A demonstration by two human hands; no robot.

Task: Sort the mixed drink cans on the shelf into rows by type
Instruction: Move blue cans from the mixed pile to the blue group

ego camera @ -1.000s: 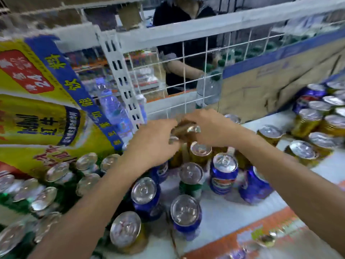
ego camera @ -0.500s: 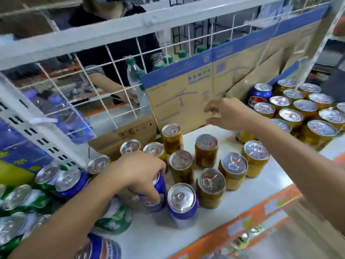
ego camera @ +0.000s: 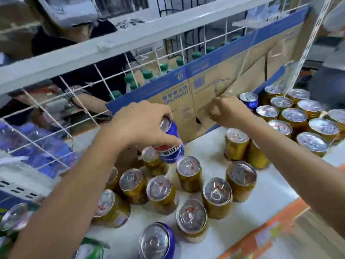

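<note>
Left hand (ego camera: 141,124) gripped a blue can (ego camera: 170,146) from above, fingers and thumb wrapped round its upper body; the can was clear of the shelf surface (ego camera: 270,193), tilted, its base just above a loose cluster of gold cans (ego camera: 188,173). That cluster stood upright on the white shelf, mid-frame, with irregular spacing. Right hand (ego camera: 230,111) was up against the cardboard panel (ego camera: 224,85) at the back of the shelf, fingers curled inward; whether it held anything could not be made out. To the right, a tighter group of gold cans (ego camera: 295,116) stood in rough rows, with a second blue can (ego camera: 249,100) at the group's back left corner, beside the cardboard. A third blue can (ego camera: 156,242) stood alone at the front edge, near the orange shelf strip (ego camera: 261,238). Green cans (ego camera: 13,217) were partly visible at far left. Behind the white wire grid (ego camera: 74,101): green-capped bottles (ego camera: 147,75) and another person in dark clothing (ego camera: 84,58).
</note>
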